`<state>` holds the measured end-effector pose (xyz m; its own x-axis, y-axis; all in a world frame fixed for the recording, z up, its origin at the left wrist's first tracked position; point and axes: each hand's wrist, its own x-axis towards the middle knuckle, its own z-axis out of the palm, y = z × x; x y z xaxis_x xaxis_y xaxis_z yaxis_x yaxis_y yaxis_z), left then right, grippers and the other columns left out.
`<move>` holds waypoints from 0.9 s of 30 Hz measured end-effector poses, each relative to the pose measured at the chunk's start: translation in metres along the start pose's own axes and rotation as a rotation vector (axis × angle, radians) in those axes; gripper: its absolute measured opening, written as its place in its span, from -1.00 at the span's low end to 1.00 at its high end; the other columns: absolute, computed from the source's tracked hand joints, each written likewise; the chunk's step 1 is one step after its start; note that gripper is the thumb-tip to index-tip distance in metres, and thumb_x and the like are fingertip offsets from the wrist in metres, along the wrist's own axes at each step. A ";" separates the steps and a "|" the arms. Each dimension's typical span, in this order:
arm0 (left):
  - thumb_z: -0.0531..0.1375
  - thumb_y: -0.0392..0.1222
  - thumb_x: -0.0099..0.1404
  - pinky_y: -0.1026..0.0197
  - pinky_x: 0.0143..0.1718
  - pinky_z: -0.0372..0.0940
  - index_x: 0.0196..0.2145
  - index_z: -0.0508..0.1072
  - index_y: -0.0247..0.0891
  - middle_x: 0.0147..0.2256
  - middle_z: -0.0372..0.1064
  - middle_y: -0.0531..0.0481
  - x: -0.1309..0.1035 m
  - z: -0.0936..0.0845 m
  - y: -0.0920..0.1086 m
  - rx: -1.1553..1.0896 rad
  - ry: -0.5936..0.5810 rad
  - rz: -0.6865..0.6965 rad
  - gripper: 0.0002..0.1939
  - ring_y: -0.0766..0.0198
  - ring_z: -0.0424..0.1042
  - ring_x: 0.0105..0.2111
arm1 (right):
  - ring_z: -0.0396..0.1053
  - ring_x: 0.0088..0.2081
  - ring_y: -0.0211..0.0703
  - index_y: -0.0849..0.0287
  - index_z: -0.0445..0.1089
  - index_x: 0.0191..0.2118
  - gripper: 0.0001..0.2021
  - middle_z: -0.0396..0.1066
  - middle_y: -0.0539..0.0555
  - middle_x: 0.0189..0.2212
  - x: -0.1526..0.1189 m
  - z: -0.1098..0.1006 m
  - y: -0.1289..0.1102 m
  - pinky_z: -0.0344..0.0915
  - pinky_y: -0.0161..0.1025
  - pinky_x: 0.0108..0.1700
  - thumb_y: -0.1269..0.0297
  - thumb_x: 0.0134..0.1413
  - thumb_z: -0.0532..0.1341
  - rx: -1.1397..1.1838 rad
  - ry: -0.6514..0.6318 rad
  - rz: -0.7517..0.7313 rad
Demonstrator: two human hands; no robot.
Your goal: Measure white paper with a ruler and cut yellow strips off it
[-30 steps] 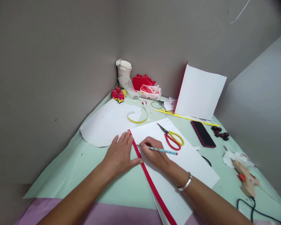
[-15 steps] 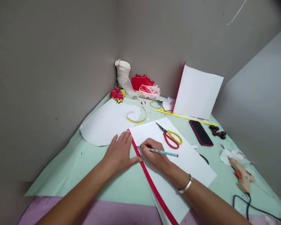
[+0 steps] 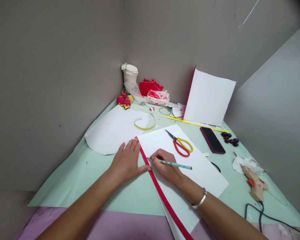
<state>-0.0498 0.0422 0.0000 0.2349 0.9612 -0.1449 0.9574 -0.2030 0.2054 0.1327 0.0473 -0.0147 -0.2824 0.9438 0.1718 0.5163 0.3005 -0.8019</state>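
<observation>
A white sheet with a red strip along its left edge lies at the centre of the table. My left hand presses flat on the strip's upper part, thumb and fingers spread. Pinched in my right hand is a light blue pencil, its tip touching the sheet beside the red strip. Scissors with one red and one yellow handle rest on the sheet, just beyond my right hand.
Farther back are a curled yellow strip, a tissue pack, a white cup and an upright white panel. A phone and a glue gun with its cable lie to the right.
The pencil and my right hand have shifted slightly down along the red strip. My left hand stays in place on it. The whole view has moved a little.
</observation>
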 end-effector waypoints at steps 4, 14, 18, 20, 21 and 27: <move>0.16 0.34 0.17 -0.18 0.36 -0.17 0.34 0.09 -0.47 0.40 -0.21 -0.36 0.002 0.001 0.000 -0.007 -0.002 0.004 0.02 -0.12 -0.17 0.40 | 0.42 -0.39 -0.19 0.13 0.41 -0.46 -0.81 0.49 -0.02 -0.46 -0.003 -0.001 0.000 0.29 -0.30 -0.31 0.51 0.05 0.13 0.007 0.002 -0.012; 0.17 0.32 0.16 -0.19 0.35 -0.16 0.34 0.10 -0.43 0.40 -0.18 -0.37 0.000 0.000 -0.001 -0.039 0.016 0.006 -0.01 -0.14 -0.15 0.39 | 0.42 -0.40 -0.19 0.12 0.41 -0.47 -0.81 0.49 -0.02 -0.47 -0.011 -0.003 0.000 0.29 -0.30 -0.33 0.51 0.05 0.13 0.004 0.013 -0.005; 0.16 0.32 0.17 -0.19 0.35 -0.16 0.33 0.09 -0.45 0.40 -0.19 -0.38 0.000 -0.002 0.001 -0.038 0.008 0.003 -0.01 -0.14 -0.15 0.39 | 0.40 -0.41 -0.20 0.13 0.42 -0.46 -0.81 0.47 -0.03 -0.48 -0.016 -0.005 -0.001 0.27 -0.31 -0.35 0.51 0.07 0.14 -0.004 0.020 -0.006; 0.16 0.32 0.17 -0.18 0.35 -0.17 0.34 0.09 -0.43 0.40 -0.18 -0.36 0.000 -0.003 0.002 -0.033 0.001 -0.005 -0.01 -0.13 -0.15 0.39 | 0.40 -0.42 -0.21 0.13 0.42 -0.45 -0.81 0.47 -0.03 -0.48 -0.019 -0.006 -0.001 0.27 -0.31 -0.34 0.51 0.08 0.14 -0.004 0.020 -0.007; 0.15 0.32 0.17 -0.17 0.35 -0.17 0.34 0.09 -0.42 0.40 -0.18 -0.35 0.000 -0.003 0.002 -0.031 0.001 -0.006 -0.01 -0.12 -0.15 0.40 | 0.40 -0.41 -0.21 0.13 0.42 -0.45 -0.81 0.47 -0.04 -0.48 -0.020 -0.006 -0.001 0.27 -0.32 -0.34 0.51 0.08 0.14 -0.004 0.018 -0.007; 0.12 0.36 0.18 -0.18 0.34 -0.15 0.34 0.09 -0.46 0.40 -0.17 -0.38 0.001 0.001 0.000 -0.010 0.032 0.020 0.01 -0.11 -0.14 0.39 | 0.40 -0.42 -0.21 0.13 0.41 -0.45 -0.81 0.47 -0.04 -0.48 -0.025 -0.007 -0.002 0.26 -0.32 -0.36 0.50 0.08 0.14 -0.008 0.022 -0.007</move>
<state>-0.0498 0.0428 -0.0012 0.2479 0.9626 -0.1097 0.9508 -0.2200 0.2179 0.1448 0.0245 -0.0134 -0.2683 0.9443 0.1904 0.5207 0.3084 -0.7960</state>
